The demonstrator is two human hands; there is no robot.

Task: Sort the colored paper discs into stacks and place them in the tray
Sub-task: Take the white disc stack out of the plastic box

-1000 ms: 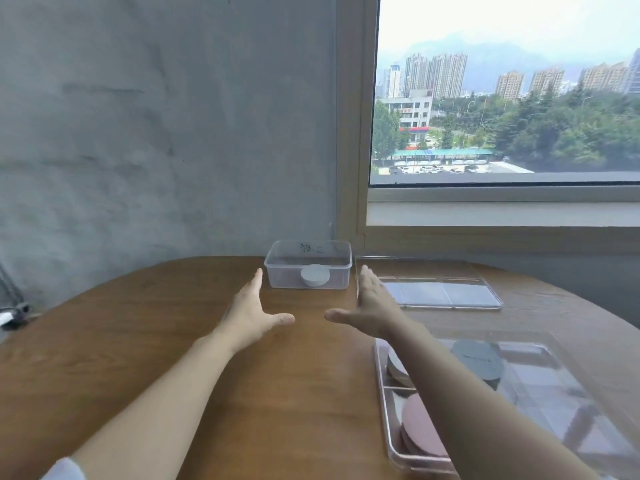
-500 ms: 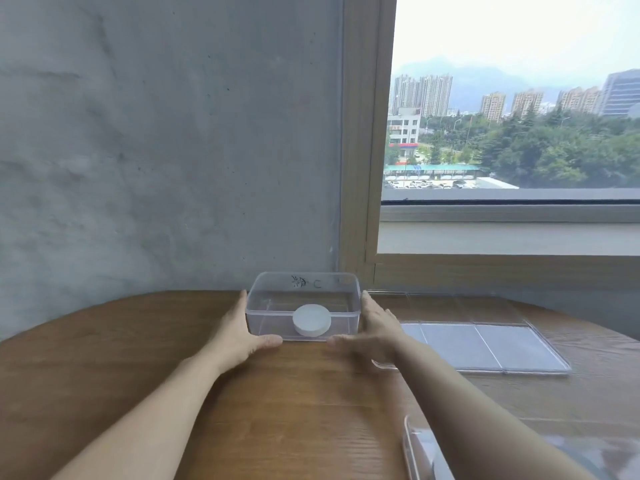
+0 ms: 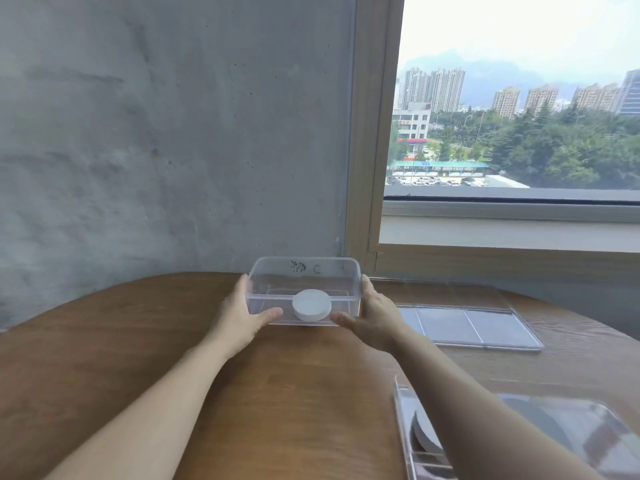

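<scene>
A clear plastic box [image 3: 332, 268] stands at the far side of the round wooden table [image 3: 156, 348], near the wall. Inside it lies a stack of white paper discs [image 3: 311, 304]. My left hand [image 3: 239, 317] grips the box's left end, fingers along the side and thumb across the front. My right hand [image 3: 375, 317] grips the right end the same way. The clear sorting tray [image 3: 401, 414] shows at the bottom right, partly behind my right forearm, with a pale disc stack [image 3: 424, 434] in it.
A flat clear lid [image 3: 467, 323] lies on the table to the right of the box. The concrete wall and the window frame stand close behind the box. Bare wood stretches between me and the box.
Both hands moved forward from mid-table and took hold of the box's two ends. The view shifted forward, so the tray dropped to the bottom right corner.
</scene>
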